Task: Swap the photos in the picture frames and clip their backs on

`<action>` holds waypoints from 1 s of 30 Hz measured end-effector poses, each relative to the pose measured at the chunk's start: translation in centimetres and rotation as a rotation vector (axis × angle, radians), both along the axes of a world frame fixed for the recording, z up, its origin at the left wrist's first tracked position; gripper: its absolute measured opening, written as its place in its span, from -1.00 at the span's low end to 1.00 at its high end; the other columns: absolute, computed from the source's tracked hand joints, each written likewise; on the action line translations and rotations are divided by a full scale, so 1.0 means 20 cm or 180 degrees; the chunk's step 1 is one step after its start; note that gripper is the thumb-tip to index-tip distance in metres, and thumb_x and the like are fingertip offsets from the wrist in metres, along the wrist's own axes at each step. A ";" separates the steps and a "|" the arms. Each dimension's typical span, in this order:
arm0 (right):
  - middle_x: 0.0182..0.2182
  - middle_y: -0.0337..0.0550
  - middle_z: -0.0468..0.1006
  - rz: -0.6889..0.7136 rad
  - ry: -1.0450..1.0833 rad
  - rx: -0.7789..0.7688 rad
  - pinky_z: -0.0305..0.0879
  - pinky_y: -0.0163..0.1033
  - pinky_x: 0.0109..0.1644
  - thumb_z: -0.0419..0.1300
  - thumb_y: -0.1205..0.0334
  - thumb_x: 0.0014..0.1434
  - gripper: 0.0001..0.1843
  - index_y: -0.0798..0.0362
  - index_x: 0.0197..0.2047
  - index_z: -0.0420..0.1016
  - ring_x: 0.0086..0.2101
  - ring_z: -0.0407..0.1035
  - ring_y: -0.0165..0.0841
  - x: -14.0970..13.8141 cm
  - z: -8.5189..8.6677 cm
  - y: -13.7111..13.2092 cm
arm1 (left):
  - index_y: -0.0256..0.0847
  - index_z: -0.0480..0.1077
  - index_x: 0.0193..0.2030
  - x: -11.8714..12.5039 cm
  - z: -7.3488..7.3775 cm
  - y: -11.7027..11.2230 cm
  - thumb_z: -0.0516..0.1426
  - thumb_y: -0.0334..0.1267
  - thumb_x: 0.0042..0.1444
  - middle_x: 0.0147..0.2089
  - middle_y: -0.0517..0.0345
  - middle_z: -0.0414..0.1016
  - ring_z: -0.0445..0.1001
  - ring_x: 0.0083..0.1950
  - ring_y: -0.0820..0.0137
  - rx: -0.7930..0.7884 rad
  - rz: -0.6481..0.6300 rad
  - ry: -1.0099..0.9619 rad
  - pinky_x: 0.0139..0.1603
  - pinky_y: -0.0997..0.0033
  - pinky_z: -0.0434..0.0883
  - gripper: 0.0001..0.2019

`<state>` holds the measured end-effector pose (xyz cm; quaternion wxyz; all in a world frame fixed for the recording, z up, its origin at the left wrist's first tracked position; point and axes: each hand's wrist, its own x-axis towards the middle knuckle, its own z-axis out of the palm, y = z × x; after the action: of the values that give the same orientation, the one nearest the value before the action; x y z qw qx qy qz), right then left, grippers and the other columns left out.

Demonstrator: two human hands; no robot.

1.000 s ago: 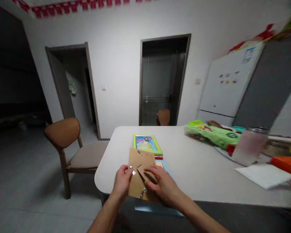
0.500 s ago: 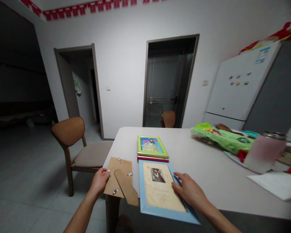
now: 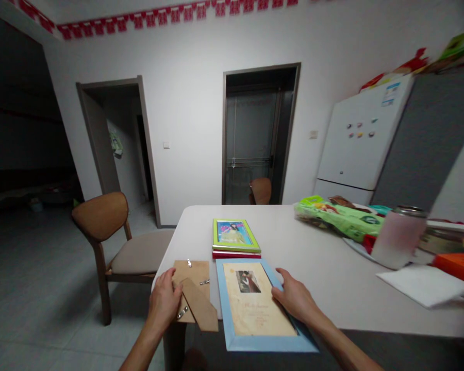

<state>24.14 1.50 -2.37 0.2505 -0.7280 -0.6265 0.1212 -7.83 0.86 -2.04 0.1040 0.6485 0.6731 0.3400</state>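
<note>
Left hand: your left hand (image 3: 164, 304) is closed on the left edge of the backing board (image 3: 193, 293), with the thumb on top. Whether your fingers reach under it, you cannot tell.
Right hand: your right hand (image 3: 294, 299) lies loose and flat, with its fingertips on the right border of the blue frame (image 3: 266, 342). It grips nothing.
Backing board: brown card with small metal clips and a folding stand leg pointing toward you. It lies flat at the near left corner of the table (image 3: 325, 278), just left of the blue frame.
Blue frame: flat at the near edge of the table, between your two hands, long side running away from you. A cream sheet (image 3: 255, 309) with a small photo near its far end lies inside it.
Other frames: a green frame (image 3: 234, 234) sits on a red frame (image 3: 235, 254), just beyond the far end of the blue frame.
Right side of the table: a green packet (image 3: 340, 216), a pink jar (image 3: 398, 239) and a white paper (image 3: 421, 283) lie well apart from your hands.
Left of the table: a wooden chair (image 3: 112, 232) stands by the near left corner.
Far right: a white fridge (image 3: 363, 139) stands against the wall.
</note>
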 end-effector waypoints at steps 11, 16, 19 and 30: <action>-0.57 -0.34 0.43 0.0377 0.3883 -0.0338 0.22 -0.32 -0.48 0.11 0.31 -0.18 -0.15 -0.05 0.17 -0.20 -0.64 0.26 -0.47 -0.15 0.30 -0.18 | -0.28 0.14 0.03 0.73 0.19 -0.31 0.19 -0.21 -0.22 0.11 -0.08 0.17 0.12 0.11 0.18 0.0540 -0.2080 -0.0454 0.11 0.14 0.12 -0.39; -0.67 -0.37 0.37 0.0527 0.3377 -0.0265 0.16 -0.37 -0.54 0.15 0.20 -0.16 -0.18 0.08 0.16 -0.12 -0.63 0.25 -0.46 -0.10 0.26 -0.14 | -0.19 0.20 -0.05 0.72 0.27 -0.30 0.00 -0.48 -0.16 -0.12 0.07 0.34 0.27 -0.08 0.32 0.0946 -0.2053 -0.0254 -0.03 0.29 0.26 -0.56; -0.69 -0.36 0.33 0.0355 0.2756 -0.0217 0.11 -0.39 -0.57 0.11 0.21 -0.14 -0.22 0.21 0.15 -0.06 -0.63 0.25 -0.46 -0.03 0.19 -0.09 | -0.19 0.17 -0.03 0.59 0.29 -0.25 -0.05 -0.47 -0.10 -0.16 0.06 0.35 0.33 -0.15 0.35 0.1035 -0.1376 -0.0537 -0.11 0.34 0.31 -0.59; -0.41 -0.09 0.50 -0.0076 -0.0093 -0.0022 0.16 -0.31 -0.32 -0.03 0.17 -0.06 -0.52 0.19 -0.08 0.35 -0.40 0.36 -0.32 0.10 -0.02 -0.02 | -0.22 0.21 -0.06 0.21 -0.02 -0.25 -0.06 -0.25 -0.02 -0.07 0.03 0.37 0.35 -0.07 0.27 -0.0026 -0.0362 -0.0411 -0.10 0.32 0.28 -0.66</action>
<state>26.18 1.11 -2.86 0.2402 -0.7380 -0.6210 0.1097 -3.57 -4.12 -2.44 0.1690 0.6620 0.6285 0.3718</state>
